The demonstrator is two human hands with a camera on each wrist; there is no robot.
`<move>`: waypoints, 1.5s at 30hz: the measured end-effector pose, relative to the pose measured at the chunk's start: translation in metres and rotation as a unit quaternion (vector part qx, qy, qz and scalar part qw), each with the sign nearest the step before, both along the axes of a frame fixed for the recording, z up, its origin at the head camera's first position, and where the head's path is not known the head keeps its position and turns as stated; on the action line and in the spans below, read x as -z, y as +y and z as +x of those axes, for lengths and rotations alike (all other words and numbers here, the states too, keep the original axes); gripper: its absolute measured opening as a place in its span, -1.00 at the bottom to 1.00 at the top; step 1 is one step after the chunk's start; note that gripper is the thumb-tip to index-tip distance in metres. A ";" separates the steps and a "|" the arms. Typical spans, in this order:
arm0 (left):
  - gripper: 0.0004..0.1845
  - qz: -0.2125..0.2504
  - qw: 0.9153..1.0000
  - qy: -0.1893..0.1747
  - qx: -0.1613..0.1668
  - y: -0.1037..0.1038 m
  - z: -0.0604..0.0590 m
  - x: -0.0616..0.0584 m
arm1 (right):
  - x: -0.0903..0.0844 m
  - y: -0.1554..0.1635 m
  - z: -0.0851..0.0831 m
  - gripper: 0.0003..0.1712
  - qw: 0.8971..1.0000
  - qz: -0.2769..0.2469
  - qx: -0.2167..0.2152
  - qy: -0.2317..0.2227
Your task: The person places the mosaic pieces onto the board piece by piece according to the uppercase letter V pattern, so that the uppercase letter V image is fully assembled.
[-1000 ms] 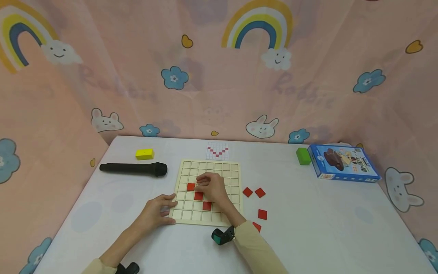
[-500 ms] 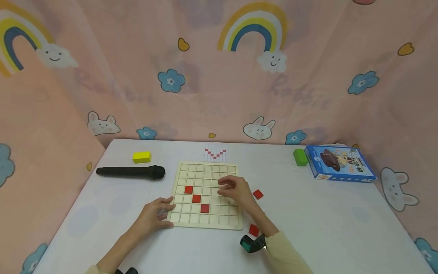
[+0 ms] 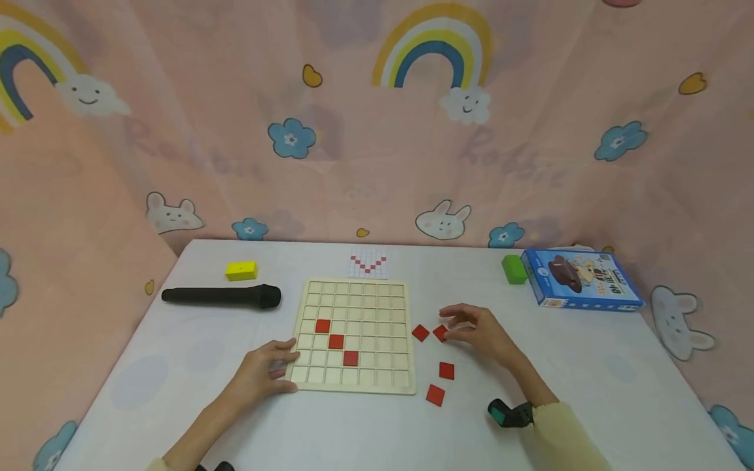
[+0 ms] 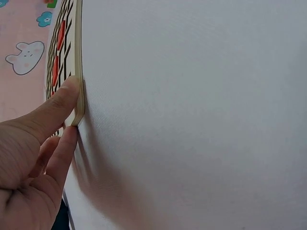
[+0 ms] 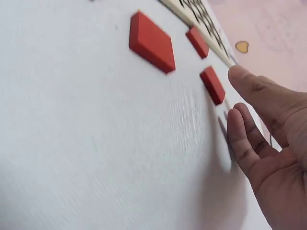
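Observation:
A cream grid board (image 3: 379, 337) lies on the table with three red square tiles in its cells, a diagonal from the upper tile (image 3: 323, 326) down to the lower one (image 3: 350, 358). My left hand (image 3: 268, 369) touches the board's near left corner, thumb at the near edge and fingers along the left side; its fingers look fairly straight in the left wrist view. My right hand (image 3: 480, 327) hovers right of the board, thumb and fingers spread around a loose red tile (image 3: 440, 333). In the right wrist view that tile (image 5: 212, 85) lies just beyond the fingertips, not held.
More loose red tiles lie right of the board, one beside its edge (image 3: 420, 333) and two nearer (image 3: 446, 371). Behind the board is a pattern card (image 3: 368, 263). A black microphone (image 3: 220, 296) and yellow block (image 3: 241, 271) lie left; a green block (image 3: 514, 269) and blue box (image 3: 583, 279) stand back right.
My right hand has moved right, from over the board to the loose tiles, uncovering the grid. The left hand stays at the board's corner. The three tiles on the grid keep their cells.

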State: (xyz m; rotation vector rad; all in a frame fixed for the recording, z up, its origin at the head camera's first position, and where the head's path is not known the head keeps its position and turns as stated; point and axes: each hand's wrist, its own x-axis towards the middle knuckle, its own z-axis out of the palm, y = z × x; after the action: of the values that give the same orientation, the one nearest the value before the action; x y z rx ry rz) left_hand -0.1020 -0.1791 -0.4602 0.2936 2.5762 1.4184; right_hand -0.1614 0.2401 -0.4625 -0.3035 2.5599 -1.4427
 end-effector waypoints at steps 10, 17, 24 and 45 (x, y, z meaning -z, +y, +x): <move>-0.36 0.023 1.000 -0.002 0.015 -0.004 0.001 0.000 | 0.007 0.017 -0.021 -0.64 0.993 0.052 -0.104 -0.006; -0.37 0.009 1.000 -0.002 0.013 -0.003 0.001 -0.001 | 0.005 0.014 -0.017 -0.63 0.997 0.056 -0.051 -0.013; -0.36 0.005 1.000 -0.004 0.002 -0.001 0.001 -0.003 | -0.006 0.004 -0.008 -0.64 0.998 0.052 0.016 0.016; -0.36 0.007 1.000 -0.015 -0.008 0.000 0.002 -0.002 | -0.014 -0.094 -0.009 -0.59 0.991 -0.067 0.113 0.026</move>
State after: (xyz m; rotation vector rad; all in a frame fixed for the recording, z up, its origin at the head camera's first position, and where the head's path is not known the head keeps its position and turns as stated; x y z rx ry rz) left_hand -0.1005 -0.1792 -0.4583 0.2522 2.5510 1.4355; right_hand -0.1708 0.1460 -0.4489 -0.0692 2.6136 -1.7102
